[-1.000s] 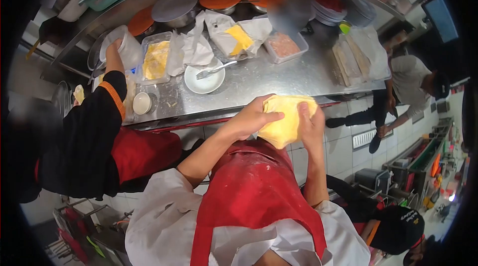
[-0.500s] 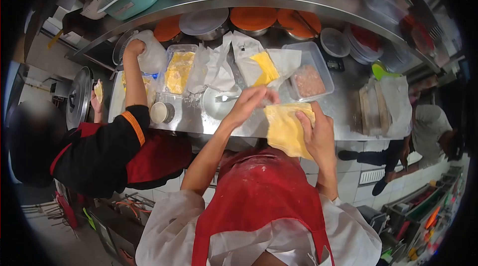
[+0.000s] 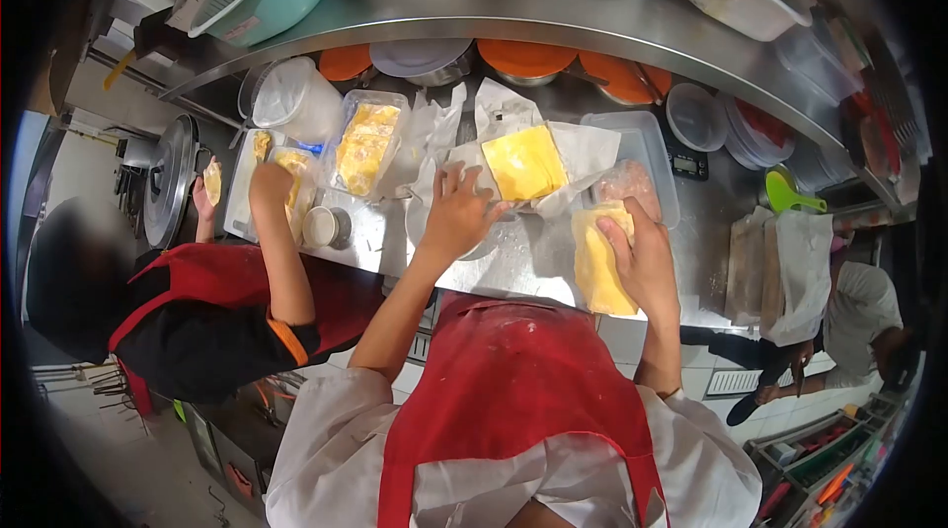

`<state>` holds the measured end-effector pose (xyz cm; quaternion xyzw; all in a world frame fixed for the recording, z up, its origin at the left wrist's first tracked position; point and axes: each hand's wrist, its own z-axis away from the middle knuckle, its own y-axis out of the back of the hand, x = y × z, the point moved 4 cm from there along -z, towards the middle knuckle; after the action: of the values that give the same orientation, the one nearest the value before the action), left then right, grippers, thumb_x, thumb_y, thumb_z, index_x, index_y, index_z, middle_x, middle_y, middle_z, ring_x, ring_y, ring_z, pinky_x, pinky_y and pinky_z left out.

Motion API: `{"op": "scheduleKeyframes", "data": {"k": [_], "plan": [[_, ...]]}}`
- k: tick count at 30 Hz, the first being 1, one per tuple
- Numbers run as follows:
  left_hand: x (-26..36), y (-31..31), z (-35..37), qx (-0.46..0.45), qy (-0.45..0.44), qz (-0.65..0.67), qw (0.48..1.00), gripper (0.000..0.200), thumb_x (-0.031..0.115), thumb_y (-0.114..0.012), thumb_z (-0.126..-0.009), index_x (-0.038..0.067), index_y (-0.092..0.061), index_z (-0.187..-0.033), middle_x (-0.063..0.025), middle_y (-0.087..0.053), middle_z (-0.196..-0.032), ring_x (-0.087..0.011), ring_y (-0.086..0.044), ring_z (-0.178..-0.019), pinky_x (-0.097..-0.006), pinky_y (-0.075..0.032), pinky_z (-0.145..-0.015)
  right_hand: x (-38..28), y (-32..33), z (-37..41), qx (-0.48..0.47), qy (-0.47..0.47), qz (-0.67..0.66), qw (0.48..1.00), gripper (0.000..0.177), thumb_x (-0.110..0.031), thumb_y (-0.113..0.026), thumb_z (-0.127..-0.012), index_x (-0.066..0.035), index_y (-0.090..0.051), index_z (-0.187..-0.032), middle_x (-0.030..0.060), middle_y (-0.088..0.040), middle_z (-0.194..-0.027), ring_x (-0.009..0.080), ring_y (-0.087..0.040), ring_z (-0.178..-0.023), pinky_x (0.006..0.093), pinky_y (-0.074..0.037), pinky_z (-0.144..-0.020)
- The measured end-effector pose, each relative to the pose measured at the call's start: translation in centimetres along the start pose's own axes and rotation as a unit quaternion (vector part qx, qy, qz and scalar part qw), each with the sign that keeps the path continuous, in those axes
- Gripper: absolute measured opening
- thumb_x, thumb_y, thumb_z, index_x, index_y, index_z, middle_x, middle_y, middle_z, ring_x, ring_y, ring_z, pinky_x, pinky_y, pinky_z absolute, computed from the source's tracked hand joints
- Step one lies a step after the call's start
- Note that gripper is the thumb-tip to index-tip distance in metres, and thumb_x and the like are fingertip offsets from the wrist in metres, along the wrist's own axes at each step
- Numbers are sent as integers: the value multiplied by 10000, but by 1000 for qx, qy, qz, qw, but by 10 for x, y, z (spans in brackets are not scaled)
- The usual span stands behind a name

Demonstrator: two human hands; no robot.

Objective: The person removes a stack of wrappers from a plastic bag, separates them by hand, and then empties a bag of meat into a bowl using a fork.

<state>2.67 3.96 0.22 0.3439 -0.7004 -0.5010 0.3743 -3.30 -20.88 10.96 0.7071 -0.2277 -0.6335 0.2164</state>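
My right hand grips a folded stack of yellow dough wrappers above the counter's front edge, thumb across its face. My left hand is open, palm down and fingers spread, over a pale bowl that it partly hides. Just right of those fingers, a square stack of yellow wrappers lies flat on white paper. Beyond my right hand is a clear plastic tub with pinkish minced filling, partly covered by the hand.
At left, a co-worker reaches over trays and holds a yellow piece. A container of filled dumplings and a small cup stand nearby. A shelf overhangs the back. A green-handled utensil lies right.
My left hand moved left and opened beside the paper. My right hand shifted right with its stack. The stack on the paper now lies uncovered and square. The co-worker's arm came down toward the tray.
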Motion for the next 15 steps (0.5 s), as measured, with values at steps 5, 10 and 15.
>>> {"op": "scheduleKeyframes", "data": {"k": [5, 10, 15], "plan": [[3, 9, 10, -19, 43, 22, 999, 310, 379, -638, -872, 98, -710, -980, -125, -492, -1337, -409, -337, -1328, -645, -227, -1072, -4, -15, -58, -6, 67, -111, 992, 296, -233, -599, -938, 45, -577, -1036, 172, -659, -822, 257, -652, -757, 339, -488, -682], [1, 6, 16, -12, 52, 40, 998, 338, 382, -643, -851, 74, -708, -974, -127, -501, -1310, -406, -311, -1341, -674, -160, -1081, -4, -60, -123, -76, -9, -378, 923, 309, -261, -581, -951, 38, -589, -1030, 105, -650, -886, 133, -602, -786, 283, -483, -715], [-3, 3, 22, -51, 87, 65, 993, 376, 408, -622, -862, 82, -697, -1034, -113, -523, -1312, -406, -294, -1356, -686, -122, -1084, 76, -142, -157, -86, 25, 31, 995, 436, -334, -548, -947, 55, -538, -1146, 328, -625, -960, 496, -585, -951, 514, -471, -812]]}}
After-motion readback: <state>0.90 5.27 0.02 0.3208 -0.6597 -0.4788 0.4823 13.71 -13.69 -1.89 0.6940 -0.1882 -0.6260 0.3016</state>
